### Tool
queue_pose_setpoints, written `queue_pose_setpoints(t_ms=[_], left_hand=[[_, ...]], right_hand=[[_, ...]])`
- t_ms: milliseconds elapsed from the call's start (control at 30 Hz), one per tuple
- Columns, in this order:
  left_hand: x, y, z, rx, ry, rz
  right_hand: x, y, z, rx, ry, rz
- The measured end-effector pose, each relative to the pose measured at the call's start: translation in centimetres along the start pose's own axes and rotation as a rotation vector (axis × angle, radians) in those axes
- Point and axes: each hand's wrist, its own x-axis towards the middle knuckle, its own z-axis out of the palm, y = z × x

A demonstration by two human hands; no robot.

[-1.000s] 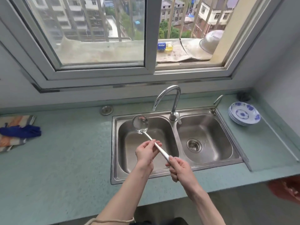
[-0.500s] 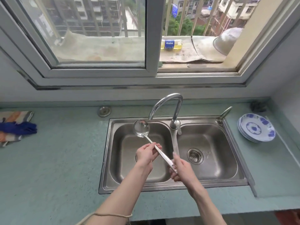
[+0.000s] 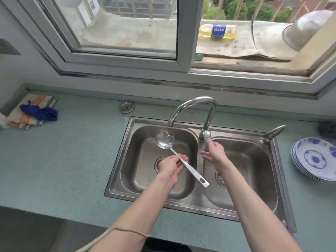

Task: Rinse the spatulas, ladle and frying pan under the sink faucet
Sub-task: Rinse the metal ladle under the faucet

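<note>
A steel ladle [image 3: 164, 138] hangs over the left basin of the double sink [image 3: 236, 210], its bowl under the spout of the curved faucet [image 3: 192, 104]. My left hand [image 3: 171, 165] grips the middle of its long handle, whose free end points toward the basin divider. My right hand [image 3: 213, 151] is off the ladle and reaches up to the faucet's lever [image 3: 206, 140], fingers touching it. No water runs from the spout. No spatulas or frying pan are in view.
A stack of blue-patterned plates [image 3: 314, 159] sits on the counter at the right. A folded cloth with a blue rag [image 3: 38, 112] lies at the far left. A small second tap [image 3: 274, 131] stands at the sink's back right corner.
My right hand let go of the ladle's handle end and moved up to the faucet lever. My left hand alone now holds the ladle. The camera tilted downward.
</note>
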Motion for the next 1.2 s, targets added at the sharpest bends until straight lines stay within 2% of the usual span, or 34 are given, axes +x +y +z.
queue_pose_setpoints(t_ms=[200,433,567,667,800,900,967,1100,1200], left_hand=[[-0.6,-0.7,0.1,-0.004,0.017,-0.012],[-0.3,-1.0,1.0,-0.008,0.029,0.002],[0.0,-1.1,1.5,0.002,0.013,-0.003],[0.1,-0.9,1.8,-0.005,-0.009,-0.019],[0.8,-0.5,2.1,-0.040,-0.044,-0.022],[1.7,-0.4,2.0,-0.053,-0.066,-0.017],[2.3,-0.2,2.0,-0.055,-0.073,-0.005],[3.1,0.1,1.2,0.006,-0.129,-0.015],[4.4,1.3,0.6,0.022,-0.098,-0.004]], right_hand=[[2.1,1.2,0.4,-0.112,0.019,-0.037],[2.6,1.1,0.3,-0.094,0.045,-0.046],[1.7,0.8,0.1,0.017,0.038,0.017],[-1.6,0.1,-0.6,0.005,-0.053,0.104],[-6.9,-1.1,-1.9,-0.074,-0.298,0.215],[-10.0,-2.0,-2.1,-0.122,-0.408,0.207],[-10.9,-2.1,-1.6,-0.249,-0.372,0.107],[-11.6,-1.6,0.1,-0.639,-0.114,-0.166],[-12.3,-1.4,0.7,-0.663,-0.057,-0.182]])
